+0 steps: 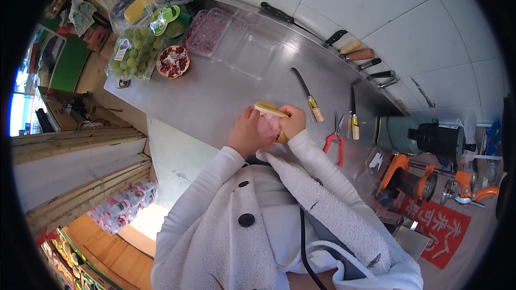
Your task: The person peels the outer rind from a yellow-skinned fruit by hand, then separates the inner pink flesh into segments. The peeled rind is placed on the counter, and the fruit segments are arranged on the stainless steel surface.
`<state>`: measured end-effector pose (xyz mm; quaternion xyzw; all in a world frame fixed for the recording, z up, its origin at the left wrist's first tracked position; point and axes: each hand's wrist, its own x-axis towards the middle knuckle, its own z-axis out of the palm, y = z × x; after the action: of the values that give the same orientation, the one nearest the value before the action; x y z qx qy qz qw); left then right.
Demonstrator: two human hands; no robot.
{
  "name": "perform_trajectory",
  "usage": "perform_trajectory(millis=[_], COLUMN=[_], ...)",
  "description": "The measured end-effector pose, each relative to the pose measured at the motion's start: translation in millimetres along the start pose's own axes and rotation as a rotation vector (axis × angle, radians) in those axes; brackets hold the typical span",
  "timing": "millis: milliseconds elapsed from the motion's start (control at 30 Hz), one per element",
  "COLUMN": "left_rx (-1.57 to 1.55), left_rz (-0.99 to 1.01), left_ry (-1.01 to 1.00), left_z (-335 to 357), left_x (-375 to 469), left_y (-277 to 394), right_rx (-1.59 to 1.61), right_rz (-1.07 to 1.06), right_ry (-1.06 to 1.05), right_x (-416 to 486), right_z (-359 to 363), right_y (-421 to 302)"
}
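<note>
Both hands hold a partly peeled citrus fruit (268, 125), likely a pomelo, over the front edge of the steel worktop (193, 92). Its flesh side is pink, and thick yellow rind (271, 108) stands away from it at the top. My left hand (246, 132) cups the fruit's left side. On the right, my right hand (295, 121) grips the rind, its fingers partly hidden behind it. More yellow rind shows below. To the right lie a curved knife (308, 96), a second knife (354, 114) and red-handled pruning shears (335, 141).
Farther left are a cut pomegranate (173, 62), boxed green grapes (133, 54) and a clear box of pomegranate seeds (208, 32). An open plastic box (256, 54) lies beside it. Several knives (360, 54) line the tiled wall. An orange hand press (423, 179) stands right.
</note>
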<state>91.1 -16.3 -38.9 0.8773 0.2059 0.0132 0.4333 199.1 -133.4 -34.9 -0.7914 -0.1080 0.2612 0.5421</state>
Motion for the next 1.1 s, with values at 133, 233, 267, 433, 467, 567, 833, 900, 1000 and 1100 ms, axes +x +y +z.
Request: perform_trajectory(millis=[133,233,267,433,467,567,833,900,1000,1100], left_rx=[-0.012,0.039,0.038,0.023,0.025,0.033,0.011,-0.041,-0.132,-0.198], left_rz=[0.038,0.073,0.073,0.058,0.046,0.024,-0.020,-0.035,-0.093,-0.085], left_ry=[0.009,0.018,0.004,-0.067,-0.079,-0.085,-0.031,-0.037,-0.006,0.058], left_z=[4,6,6,3,2,-1,3,3,2,4], left_x=[-1,1,2,4,4,2,1,3,2,-2], left_y=[4,7,8,16,18,24,25,22,17,14], right_rx=[0.044,0.152,0.192,0.419,0.442,0.466,0.583,0.605,0.838,0.669], right_rz=[-0.073,-0.041,-0.039,0.062,0.074,0.082,0.070,0.092,0.072,-0.006], right_ry=[-0.019,-0.050,-0.052,-0.048,-0.032,-0.029,0.075,0.125,0.235,0.186], right_x=[2,6,7,11,10,8,3,3,6,4], right_z=[-11,-17,-19,-26,-26,-27,-27,-25,-21,-22], right_y=[14,21,24,35,37,41,42,41,37,30])
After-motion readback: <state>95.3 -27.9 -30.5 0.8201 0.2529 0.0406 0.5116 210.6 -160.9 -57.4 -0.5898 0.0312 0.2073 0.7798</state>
